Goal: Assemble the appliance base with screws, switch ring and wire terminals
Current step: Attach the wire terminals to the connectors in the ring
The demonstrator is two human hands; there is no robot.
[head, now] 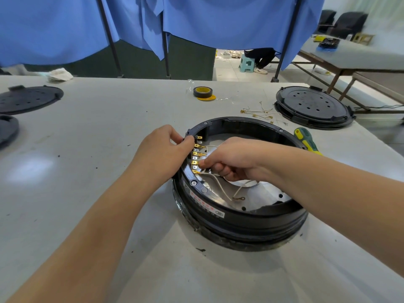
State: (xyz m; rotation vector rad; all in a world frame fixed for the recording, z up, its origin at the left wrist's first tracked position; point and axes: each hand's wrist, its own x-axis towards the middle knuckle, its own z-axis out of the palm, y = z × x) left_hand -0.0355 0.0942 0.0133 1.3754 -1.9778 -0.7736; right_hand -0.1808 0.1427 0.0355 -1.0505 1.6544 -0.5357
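Black plastic, the appliance base (240, 217) sits on the near middle of the grey table (98, 149), and inside its left wall the right hand (231, 160) pinches a wire terminal (195, 163) against the row of brass tabs (196, 153) while the left hand (162, 150) grips the rim from outside. This looks like the wire-terminal step; next, I judge, comes a straight push onto the tab, then the loose white wire (220, 186). Farther off lie the screwdriver (306, 141), spare terminal wires (260, 113), a tape roll (202, 92) and a black cover (312, 107).
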